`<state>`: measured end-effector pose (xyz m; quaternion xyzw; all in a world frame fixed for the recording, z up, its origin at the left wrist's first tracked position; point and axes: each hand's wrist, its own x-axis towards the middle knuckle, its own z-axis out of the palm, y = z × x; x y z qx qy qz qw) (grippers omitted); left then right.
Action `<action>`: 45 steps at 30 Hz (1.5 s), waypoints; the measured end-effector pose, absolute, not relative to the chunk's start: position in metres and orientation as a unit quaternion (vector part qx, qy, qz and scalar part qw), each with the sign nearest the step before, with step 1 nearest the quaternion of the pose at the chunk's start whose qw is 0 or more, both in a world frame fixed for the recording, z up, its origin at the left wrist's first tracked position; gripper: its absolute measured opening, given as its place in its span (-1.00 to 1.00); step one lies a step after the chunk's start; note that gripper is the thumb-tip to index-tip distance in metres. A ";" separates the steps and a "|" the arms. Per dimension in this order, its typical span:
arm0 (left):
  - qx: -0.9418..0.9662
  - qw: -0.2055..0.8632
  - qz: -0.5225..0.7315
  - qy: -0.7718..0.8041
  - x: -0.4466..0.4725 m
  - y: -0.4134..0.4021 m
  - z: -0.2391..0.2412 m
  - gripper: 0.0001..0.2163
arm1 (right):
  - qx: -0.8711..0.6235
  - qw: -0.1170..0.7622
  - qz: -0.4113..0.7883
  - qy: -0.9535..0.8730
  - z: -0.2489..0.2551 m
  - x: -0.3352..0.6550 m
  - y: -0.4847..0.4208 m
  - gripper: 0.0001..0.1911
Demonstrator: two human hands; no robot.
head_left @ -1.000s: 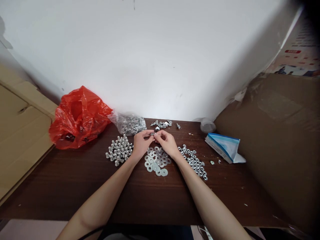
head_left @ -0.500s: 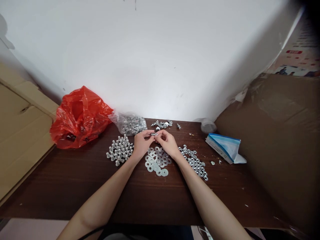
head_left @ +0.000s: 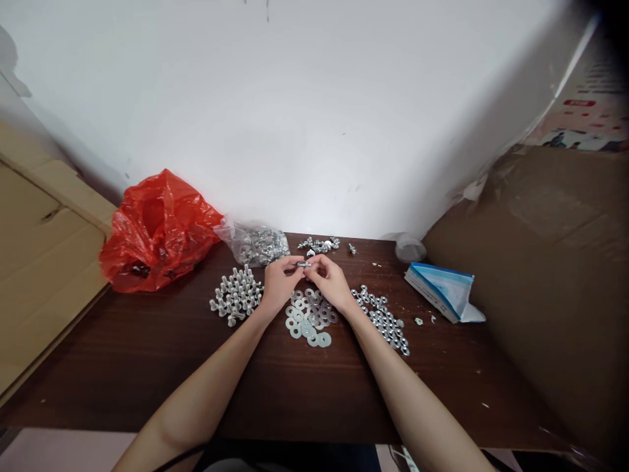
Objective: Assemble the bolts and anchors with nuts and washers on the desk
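Between my fingertips a small silver bolt [head_left: 304, 264] lies roughly level, above the far part of the brown table. My left hand [head_left: 281, 282] pinches its left end, and my right hand [head_left: 330, 280] has thumb and fingers closed at its right end. Whether a nut or washer sits on it is too small to make out. Flat washers [head_left: 309, 318] lie in a loose pile below my hands. Bolts [head_left: 236, 295] stand grouped beside my left wrist. Hex nuts [head_left: 386, 320] are spread to the right of my right wrist.
Assembled bolts [head_left: 319, 245] lie near the wall behind my hands. A clear bag of hardware [head_left: 260, 245] and a red plastic bag [head_left: 157, 229] sit at left. On the right are a round clear container [head_left: 410, 249], a blue-white packet [head_left: 442, 290] and a large cardboard box [head_left: 540, 262].
My hands stay in nearly the same place, both pinching the bolt. More of the bolt shows between my fingertips now. The piles look unchanged.
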<state>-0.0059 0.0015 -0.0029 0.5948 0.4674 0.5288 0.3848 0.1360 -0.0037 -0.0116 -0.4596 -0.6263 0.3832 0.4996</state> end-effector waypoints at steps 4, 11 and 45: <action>0.604 0.373 0.520 0.476 -0.006 0.001 -0.001 -0.79 | -0.464 0.502 0.376 -0.625 -0.011 0.136 -0.004 -0.78; 0.607 0.369 0.521 0.472 -0.006 0.001 -0.001 -0.79 | -0.453 0.505 0.376 -0.631 -0.011 0.136 -0.005 -0.75; 0.612 0.371 0.510 0.477 -0.006 0.004 -0.006 -0.80 | -0.470 0.497 0.370 -0.629 -0.008 0.132 -0.007 -0.73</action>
